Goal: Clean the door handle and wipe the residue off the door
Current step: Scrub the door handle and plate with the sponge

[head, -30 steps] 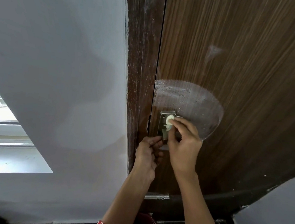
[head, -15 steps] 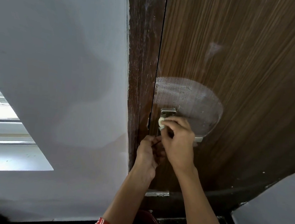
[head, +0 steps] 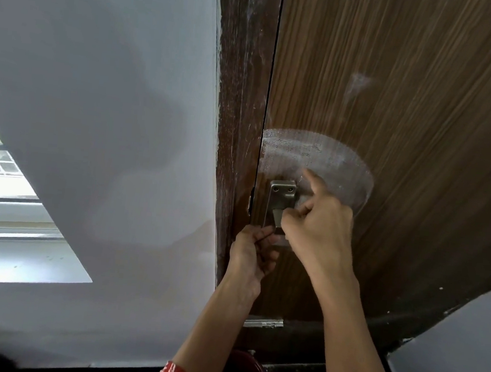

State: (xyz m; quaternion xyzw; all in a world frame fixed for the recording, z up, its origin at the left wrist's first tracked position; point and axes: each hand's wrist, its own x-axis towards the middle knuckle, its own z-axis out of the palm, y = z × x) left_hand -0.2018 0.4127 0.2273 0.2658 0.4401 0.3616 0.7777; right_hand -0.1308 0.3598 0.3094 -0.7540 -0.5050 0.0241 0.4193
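Door handle [head: 280,202] fixed at the left edge of the wooden door [head: 409,96], tight beside the dark frame [head: 240,96], with a whitish half-round residue patch [head: 329,160] above and bare door panel open to the right. Right hand [head: 318,222] curled over the handle, forefinger pointing up onto the patch, anything held not discernible; left hand [head: 251,254] just below, fingers curled at the plate's lower end, grip unclear
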